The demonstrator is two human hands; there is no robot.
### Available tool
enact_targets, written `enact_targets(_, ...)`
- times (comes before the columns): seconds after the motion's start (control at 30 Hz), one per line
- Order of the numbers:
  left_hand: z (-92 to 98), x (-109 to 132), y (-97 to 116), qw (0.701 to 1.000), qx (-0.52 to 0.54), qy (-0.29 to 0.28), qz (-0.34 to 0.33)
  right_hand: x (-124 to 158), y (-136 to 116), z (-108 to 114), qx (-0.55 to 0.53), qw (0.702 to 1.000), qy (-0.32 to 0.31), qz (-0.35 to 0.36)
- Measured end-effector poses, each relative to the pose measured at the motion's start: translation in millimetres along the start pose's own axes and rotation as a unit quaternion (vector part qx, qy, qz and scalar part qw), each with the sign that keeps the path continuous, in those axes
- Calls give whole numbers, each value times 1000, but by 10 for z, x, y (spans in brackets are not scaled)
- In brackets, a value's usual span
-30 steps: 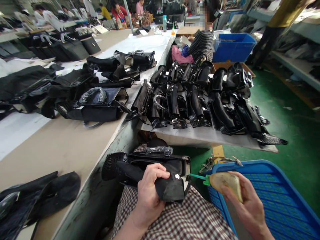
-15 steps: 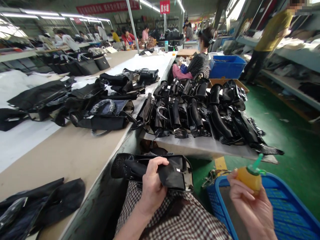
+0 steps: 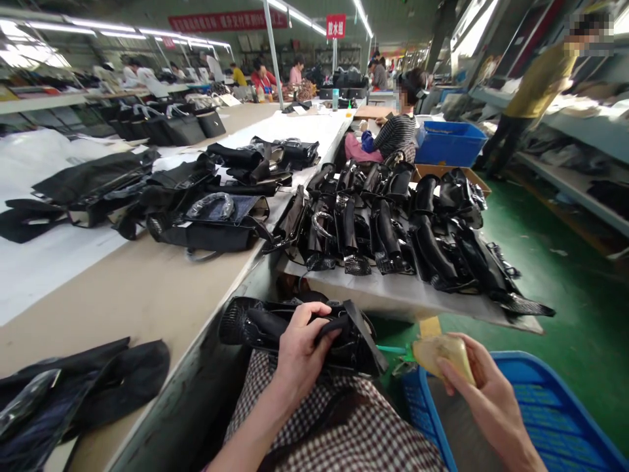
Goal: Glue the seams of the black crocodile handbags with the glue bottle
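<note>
A counter [image 3: 196, 282] ran along the left; a blue basket [image 3: 540, 364] stood at right. Over checkered cloth [image 3: 366, 429] lay a black bag [image 3: 265, 322], the left hand [image 3: 301, 351] with fingers clamped on it. The right hand's [image 3: 489, 387] fingers gripped a yellowish bottle [image 3: 437, 354], its green nozzle [image 3: 392, 349] near the bag's right end.

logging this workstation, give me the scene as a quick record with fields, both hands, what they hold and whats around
left grip: on the black bag, above checked cloth
right grip: holding the bottle
bottle: tipped sideways, green nozzle toward the bag's right end; contact unclear
basket: blue, at right, partly hidden by the right grip
front table: rows of bags
left table: further bags
beyond: seated person in a striped top, blue bin
</note>
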State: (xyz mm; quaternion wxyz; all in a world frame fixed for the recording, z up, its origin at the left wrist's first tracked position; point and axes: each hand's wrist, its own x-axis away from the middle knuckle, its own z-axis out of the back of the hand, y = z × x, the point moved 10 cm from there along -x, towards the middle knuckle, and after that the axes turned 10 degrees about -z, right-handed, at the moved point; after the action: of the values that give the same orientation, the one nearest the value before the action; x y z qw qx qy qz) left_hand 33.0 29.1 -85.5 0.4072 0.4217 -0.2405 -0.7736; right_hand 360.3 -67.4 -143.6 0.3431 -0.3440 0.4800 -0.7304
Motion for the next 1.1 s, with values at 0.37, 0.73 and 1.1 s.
enact_targets(0.37,-8,-68,-36,1000,1,9,10,-113,-24,-122,116,987,-21,113)
enact_targets(0.73,-8,-100,-52,1000,-7,14,6,-116,209,-87,-21,995,-88,-49)
enact_targets(1.1,-26,-309,101,969,-211,-70,-105,308,366,-302,-636,689,-234,-258)
